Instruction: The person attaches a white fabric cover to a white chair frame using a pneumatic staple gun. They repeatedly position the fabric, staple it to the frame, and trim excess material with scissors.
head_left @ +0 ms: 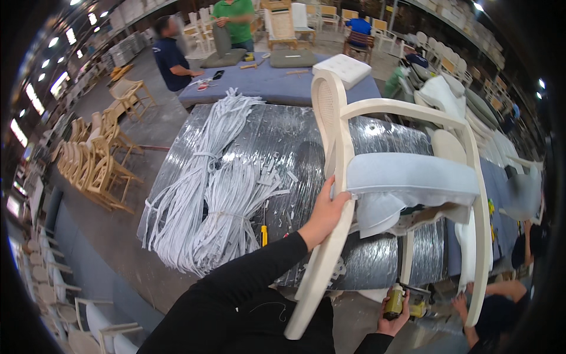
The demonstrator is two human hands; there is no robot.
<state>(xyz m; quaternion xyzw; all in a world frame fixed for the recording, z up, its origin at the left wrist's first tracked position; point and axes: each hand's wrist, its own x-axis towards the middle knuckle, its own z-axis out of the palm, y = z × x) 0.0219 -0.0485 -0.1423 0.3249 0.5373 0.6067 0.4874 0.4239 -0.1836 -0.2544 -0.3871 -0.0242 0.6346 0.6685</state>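
Chair frame (407, 107) cream w/ woven cane pattern on its back (325, 103), seat (413, 172) v. pale blue-white; strips (197, 194) white, table (289, 127) dk silver-grey w/ shiny streaks. Screwdriver (264, 236) yellow-handled, sleeves (253, 265) blk, tool (394, 302) olive & blk. Behind: blue-grey cloth (274, 82), white cushion (343, 71) w/ dotted pattern, navy shirt (167, 62), grn shirt (240, 25).

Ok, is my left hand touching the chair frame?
Touching. The head view shows the left hand wrapped against the pale chair frame, with no gap where it grips the wood.
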